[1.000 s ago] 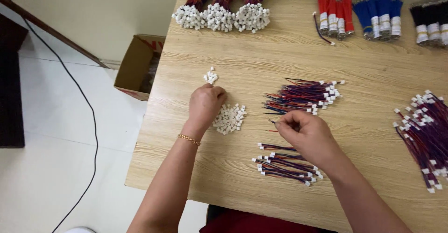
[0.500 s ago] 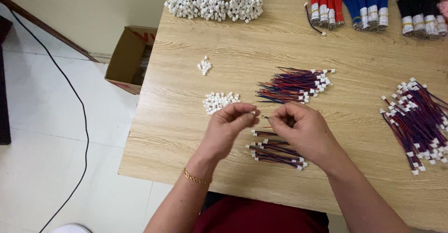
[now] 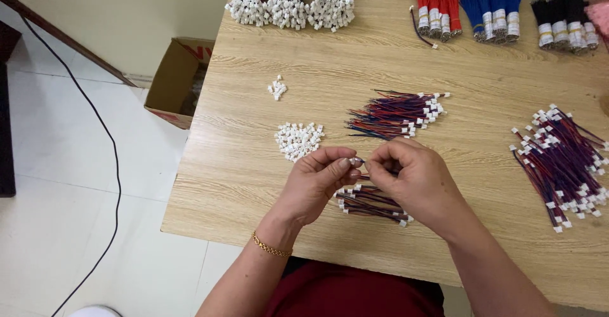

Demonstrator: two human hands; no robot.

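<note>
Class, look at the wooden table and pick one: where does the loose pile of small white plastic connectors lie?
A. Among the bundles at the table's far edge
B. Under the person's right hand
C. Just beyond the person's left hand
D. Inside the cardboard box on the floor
C: the loose pile of small white plastic connectors lies on the wooden table just beyond the left hand, apart from the right hand.

light: bright, even, diffuse | shadows: soft, faint | glare: mild | focus: sharp
</note>
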